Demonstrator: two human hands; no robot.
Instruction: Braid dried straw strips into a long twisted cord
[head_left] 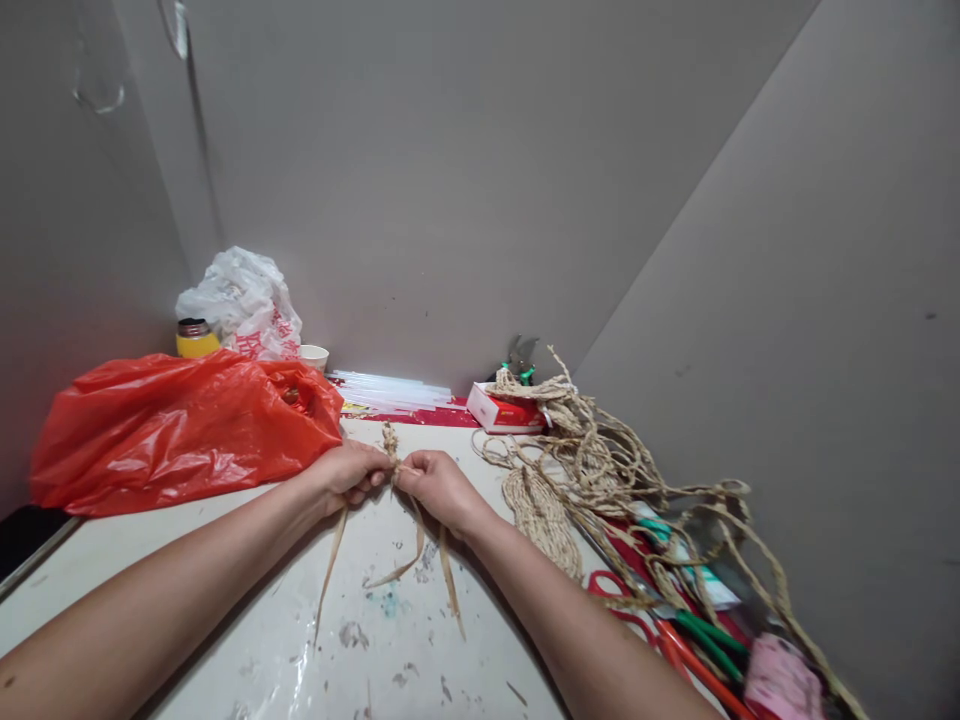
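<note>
Over the middle of the white table, my left hand (354, 474) and my right hand (437, 490) meet at a short braid of straw-coloured plant fibre (389, 440). Both are closed, with thumbs and fingers pinching the fibre from either side. The knotted top of the braid sticks up above my fingertips. Loose flat strands hang below: one under my left hand (330, 575), one curling in the middle (409, 568) and one under my right hand (451, 590). My fingers partly hide the lower end of the braid.
A red plastic bag (187, 425) lies left, with a white bag (244, 300), yellow jar (197, 343) and white cup (314, 356) behind. Clear sticks (390, 390) and a small box (502, 410) sit at the back. Coiled fibre rope (592, 440) and red-handled scissors (611, 585) lie right.
</note>
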